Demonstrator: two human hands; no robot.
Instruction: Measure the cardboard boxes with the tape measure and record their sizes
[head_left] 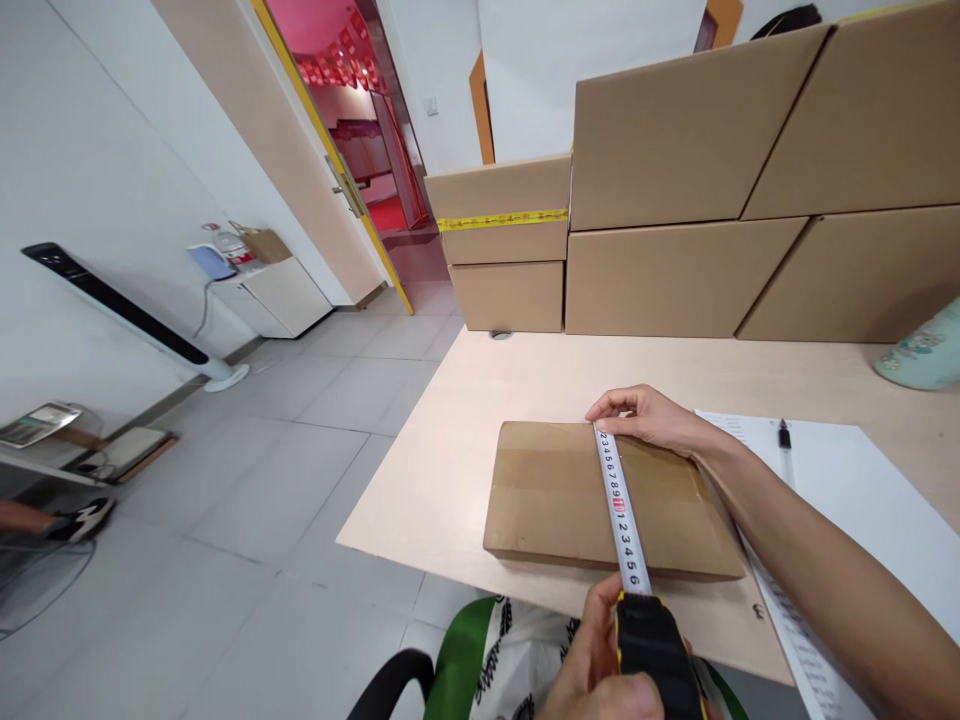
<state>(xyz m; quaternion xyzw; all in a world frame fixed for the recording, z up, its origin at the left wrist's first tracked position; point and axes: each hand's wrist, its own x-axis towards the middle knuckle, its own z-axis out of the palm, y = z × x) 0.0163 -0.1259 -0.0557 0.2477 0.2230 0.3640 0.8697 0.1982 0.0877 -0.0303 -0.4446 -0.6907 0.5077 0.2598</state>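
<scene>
A flat brown cardboard box [555, 490] lies near the front edge of the table. Across its top runs the white blade of a tape measure [627, 535], pulled out from front to back. My left hand [592, 660] is wrapped round the black and yellow case, just off the box's near edge. At the far edge, my right hand [649, 415] pinches the blade's tip against the box. The blade's figures reach about 16 where it enters the case. The hook at the tip is hidden by my fingers.
Printed sheets [847, 500] with a black-capped pen [784, 445] lie to the right. Large cardboard boxes [675, 270] are stacked along the table's back. A green floral cup or bottle [922, 345] lies at the far right. On the left stand a tower fan [120, 310] and an open door.
</scene>
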